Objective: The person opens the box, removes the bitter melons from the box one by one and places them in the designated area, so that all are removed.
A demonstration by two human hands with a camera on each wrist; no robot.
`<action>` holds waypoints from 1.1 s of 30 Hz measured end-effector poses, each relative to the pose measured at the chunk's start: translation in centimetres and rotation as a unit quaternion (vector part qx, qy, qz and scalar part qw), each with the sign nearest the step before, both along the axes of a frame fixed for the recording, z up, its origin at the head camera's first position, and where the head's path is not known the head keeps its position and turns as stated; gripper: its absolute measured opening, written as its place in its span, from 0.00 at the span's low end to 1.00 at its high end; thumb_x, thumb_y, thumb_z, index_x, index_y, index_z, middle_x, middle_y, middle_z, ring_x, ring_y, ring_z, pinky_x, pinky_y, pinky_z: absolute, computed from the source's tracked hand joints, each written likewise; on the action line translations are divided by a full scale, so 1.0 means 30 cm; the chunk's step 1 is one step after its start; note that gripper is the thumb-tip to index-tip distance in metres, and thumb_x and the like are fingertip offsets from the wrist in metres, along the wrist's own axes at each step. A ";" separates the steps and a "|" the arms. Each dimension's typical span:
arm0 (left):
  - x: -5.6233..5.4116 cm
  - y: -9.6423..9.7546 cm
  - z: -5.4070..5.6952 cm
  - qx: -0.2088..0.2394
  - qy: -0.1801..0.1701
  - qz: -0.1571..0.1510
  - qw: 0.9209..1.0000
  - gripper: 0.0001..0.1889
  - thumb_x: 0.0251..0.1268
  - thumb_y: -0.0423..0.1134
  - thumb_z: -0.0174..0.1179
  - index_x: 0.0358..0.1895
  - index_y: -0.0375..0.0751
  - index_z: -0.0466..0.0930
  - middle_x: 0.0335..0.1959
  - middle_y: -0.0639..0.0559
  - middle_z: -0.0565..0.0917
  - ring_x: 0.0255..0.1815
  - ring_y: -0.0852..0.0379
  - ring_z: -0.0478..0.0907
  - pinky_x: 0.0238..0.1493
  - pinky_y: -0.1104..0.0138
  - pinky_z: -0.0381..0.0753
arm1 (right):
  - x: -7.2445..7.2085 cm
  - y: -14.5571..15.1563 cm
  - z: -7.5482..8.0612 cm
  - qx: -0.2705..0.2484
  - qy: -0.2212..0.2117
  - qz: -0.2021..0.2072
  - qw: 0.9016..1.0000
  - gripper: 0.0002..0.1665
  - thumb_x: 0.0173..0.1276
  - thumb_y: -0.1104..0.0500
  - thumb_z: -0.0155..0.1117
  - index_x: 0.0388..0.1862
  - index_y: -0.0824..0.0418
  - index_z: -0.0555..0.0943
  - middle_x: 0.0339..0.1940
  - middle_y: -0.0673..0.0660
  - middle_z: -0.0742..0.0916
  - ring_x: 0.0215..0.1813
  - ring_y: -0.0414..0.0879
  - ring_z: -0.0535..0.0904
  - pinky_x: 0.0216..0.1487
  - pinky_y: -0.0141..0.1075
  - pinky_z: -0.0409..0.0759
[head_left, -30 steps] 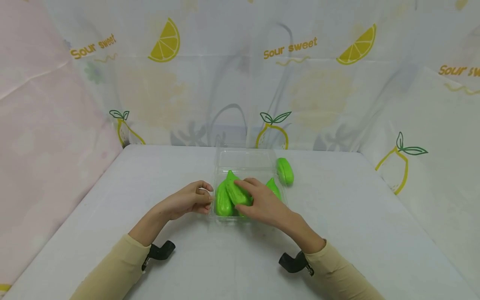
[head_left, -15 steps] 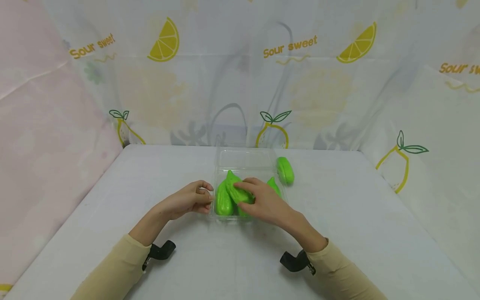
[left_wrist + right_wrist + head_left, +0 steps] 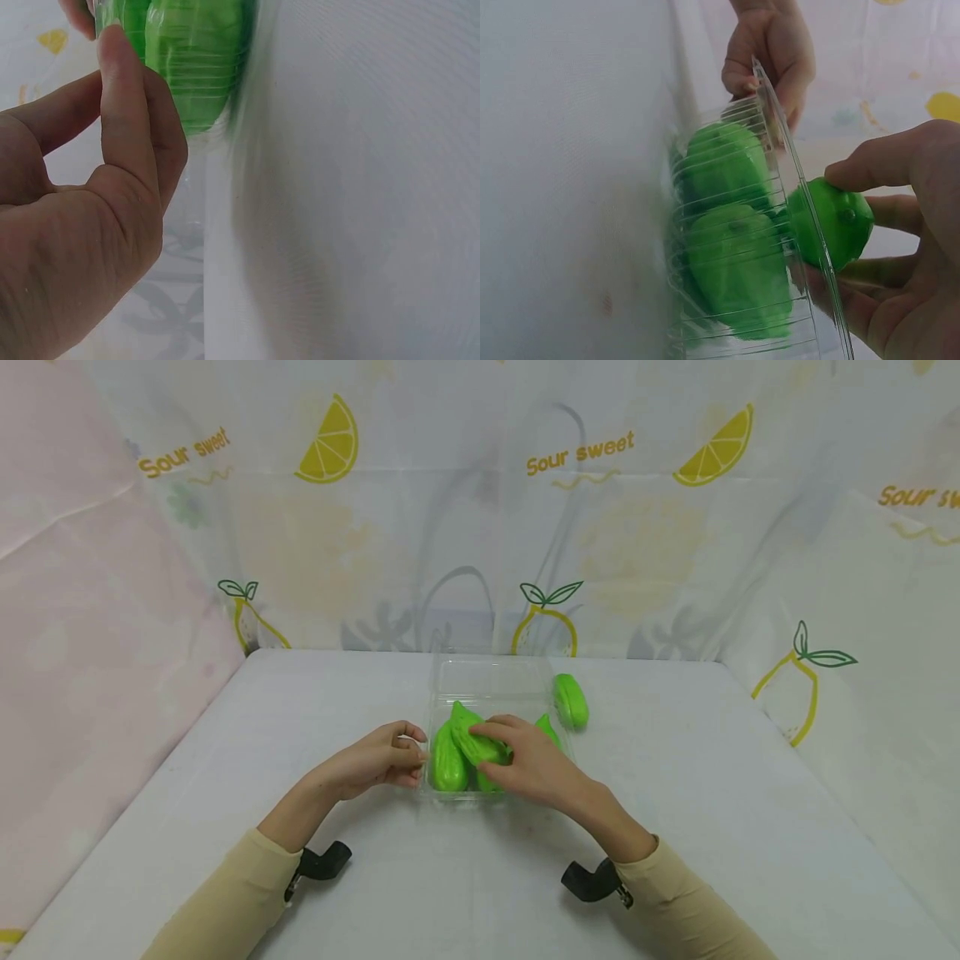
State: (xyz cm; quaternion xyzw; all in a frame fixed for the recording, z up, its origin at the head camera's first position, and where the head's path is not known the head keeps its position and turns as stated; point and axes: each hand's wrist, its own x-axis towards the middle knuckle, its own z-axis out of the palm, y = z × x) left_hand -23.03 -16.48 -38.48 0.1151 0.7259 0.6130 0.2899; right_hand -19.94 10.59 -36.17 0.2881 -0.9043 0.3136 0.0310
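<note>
A clear plastic box (image 3: 450, 797) stands mid-table with its hinged lid (image 3: 491, 677) laid back. Several bright green, ribbed fruits with pointed tips fill it, one along the left side (image 3: 448, 766). My left hand (image 3: 381, 762) pinches the box's left wall. With thumb and fingers, my right hand (image 3: 538, 764) grips another green fruit (image 3: 472, 739) that lies slanted on top. In the right wrist view this gripped fruit (image 3: 831, 226) is at rim height, above two lower fruits (image 3: 737, 262). A fruit tip (image 3: 549, 729) shows behind the right hand, which hides the rest.
One loose green fruit (image 3: 572, 702) lies on the white tabletop (image 3: 675, 752), just outside the box's back right corner. A printed cloth (image 3: 435, 527) with lemon motifs hangs behind and beside the table. Each wrist wears a black camera mount (image 3: 324, 862).
The gripped fruit's lower end has swung slightly right along with my right hand, baring more of the fruit beneath. My left hand has stayed at the box's left wall.
</note>
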 end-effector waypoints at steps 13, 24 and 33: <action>-0.004 -0.001 -0.001 -0.004 -0.002 0.003 1.000 0.21 0.73 0.33 0.52 0.62 0.31 0.56 0.31 0.51 0.76 0.31 0.59 0.78 0.36 0.72 0.85 | -0.010 0.009 0.004 -0.020 -0.002 0.006 1.000 0.27 0.62 0.58 0.68 0.62 0.55 0.80 0.61 0.54 0.82 0.61 0.48 0.79 0.59 0.42 0.81; -0.001 -0.003 0.000 -0.007 0.001 0.000 1.000 0.22 0.73 0.33 0.52 0.63 0.29 0.55 0.32 0.51 0.76 0.32 0.60 0.78 0.36 0.73 0.85 | -0.015 0.020 0.016 -0.035 -0.005 0.005 0.999 0.25 0.64 0.58 0.69 0.61 0.55 0.79 0.63 0.53 0.82 0.63 0.47 0.78 0.48 0.36 0.84; -0.004 -0.001 -0.005 -0.006 -0.002 0.005 1.000 0.22 0.74 0.33 0.52 0.63 0.31 0.56 0.33 0.50 0.76 0.31 0.60 0.78 0.36 0.73 0.85 | -0.024 0.041 0.027 -0.036 0.006 -0.003 0.999 0.26 0.64 0.58 0.69 0.62 0.57 0.78 0.63 0.55 0.82 0.62 0.49 0.79 0.51 0.40 0.85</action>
